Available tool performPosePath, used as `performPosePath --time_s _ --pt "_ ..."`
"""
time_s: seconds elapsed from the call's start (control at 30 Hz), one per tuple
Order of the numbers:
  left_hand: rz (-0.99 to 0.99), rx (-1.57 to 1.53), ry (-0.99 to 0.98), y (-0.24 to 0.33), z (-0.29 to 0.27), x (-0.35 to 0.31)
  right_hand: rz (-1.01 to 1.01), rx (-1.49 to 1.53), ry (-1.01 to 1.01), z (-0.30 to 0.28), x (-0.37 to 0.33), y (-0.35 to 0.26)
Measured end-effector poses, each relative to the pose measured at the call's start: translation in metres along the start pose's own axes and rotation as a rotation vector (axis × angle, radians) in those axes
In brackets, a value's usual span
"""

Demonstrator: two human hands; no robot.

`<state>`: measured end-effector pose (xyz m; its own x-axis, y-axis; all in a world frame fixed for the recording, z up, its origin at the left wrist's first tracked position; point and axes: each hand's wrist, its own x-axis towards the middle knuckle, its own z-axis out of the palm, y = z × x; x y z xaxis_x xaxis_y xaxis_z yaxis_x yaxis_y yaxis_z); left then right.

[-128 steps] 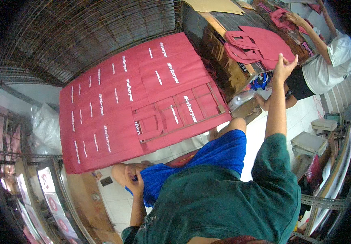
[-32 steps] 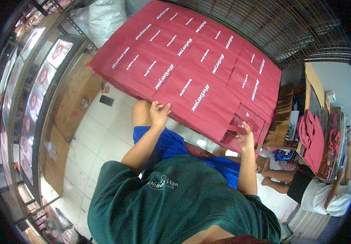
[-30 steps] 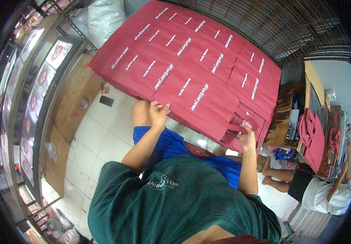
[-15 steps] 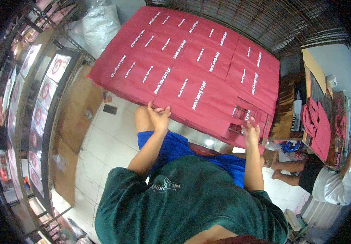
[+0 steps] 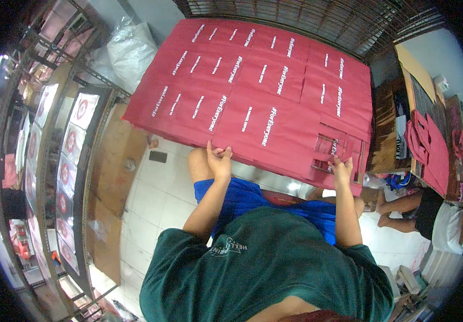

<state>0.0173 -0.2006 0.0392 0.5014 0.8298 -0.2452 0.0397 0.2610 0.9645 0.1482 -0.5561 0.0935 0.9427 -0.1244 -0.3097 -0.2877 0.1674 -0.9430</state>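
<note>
Right hand [image 5: 342, 170] has moved from the counter [image 5: 418, 94] to the cut-out of a red bag panel [image 5: 287, 150]; left hand [image 5: 219, 162], well apart, meets the near red edge. The panel lies flat among printed red layers [image 5: 274, 80], now the working spot. Whether either hand grips, I cannot tell.

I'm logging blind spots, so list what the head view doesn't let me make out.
Left hand: whether it pinches the red fabric; too small, head view.
Right hand: its exact grip; blurred and small, head view.
What supports the red fabric: covered by it, head view.
Co-worker: upper body partly cut off by the head view's dark right rim.
</note>
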Motion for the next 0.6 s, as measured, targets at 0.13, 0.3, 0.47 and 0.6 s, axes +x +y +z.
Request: performPosePath --time_s 0.13,0.3,0.47,0.6 --pt "0.012 -0.029 -0.002 -0.003 -0.001 0.001 0.001 -0.01 0.028 -0.001 0.006 0.007" --pt "0.008 -0.02 -0.016 -0.002 -0.004 0.003 -0.009 -0.009 0.042 0.001 0.006 0.01" --pt "-0.018 0.008 -0.031 0.006 -0.004 0.0 -0.003 -0.014 0.04 -0.006 0.009 0.019" --pt "-0.009 0.096 0.029 0.018 -0.002 -0.01 -0.006 -0.057 0.092 -0.009 0.006 0.02"
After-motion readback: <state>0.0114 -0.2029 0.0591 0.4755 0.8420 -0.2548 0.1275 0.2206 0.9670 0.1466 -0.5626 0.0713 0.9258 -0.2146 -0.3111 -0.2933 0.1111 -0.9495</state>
